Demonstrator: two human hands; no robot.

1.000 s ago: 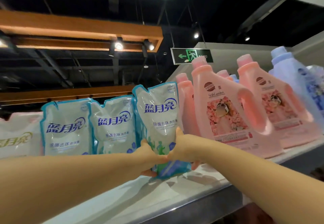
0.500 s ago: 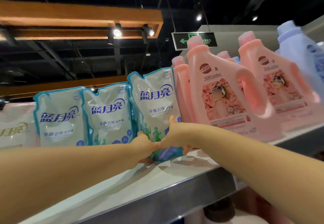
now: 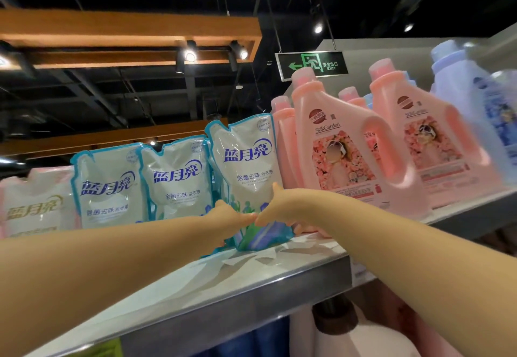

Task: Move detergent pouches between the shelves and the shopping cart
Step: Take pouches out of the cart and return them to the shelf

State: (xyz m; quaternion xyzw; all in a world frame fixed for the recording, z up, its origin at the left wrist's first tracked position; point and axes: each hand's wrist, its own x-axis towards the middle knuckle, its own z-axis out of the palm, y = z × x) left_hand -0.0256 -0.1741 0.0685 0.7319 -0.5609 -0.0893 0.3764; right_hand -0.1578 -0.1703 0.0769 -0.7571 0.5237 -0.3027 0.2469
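Observation:
A white and blue detergent pouch (image 3: 246, 166) stands upright on the top shelf (image 3: 251, 281), rightmost in a row of pouches. My left hand (image 3: 230, 216) grips its lower left side and my right hand (image 3: 275, 208) grips its lower right side, thumbs on the front. Two matching pouches (image 3: 109, 186) (image 3: 179, 177) stand to its left, and a white and pink pouch (image 3: 36, 202) stands at the far left. The shopping cart is out of view.
Pink detergent bottles (image 3: 344, 147) (image 3: 428, 138) stand close to the right of the held pouch, with pale blue bottles (image 3: 475, 110) beyond. The shelf's grey metal front edge runs below my arms. More containers sit on the shelf underneath (image 3: 363, 334).
The view has tilted down a little and the shelf looks closer. Both hands keep their grip on the pouch, whose bottom now rests nearer the shelf surface.

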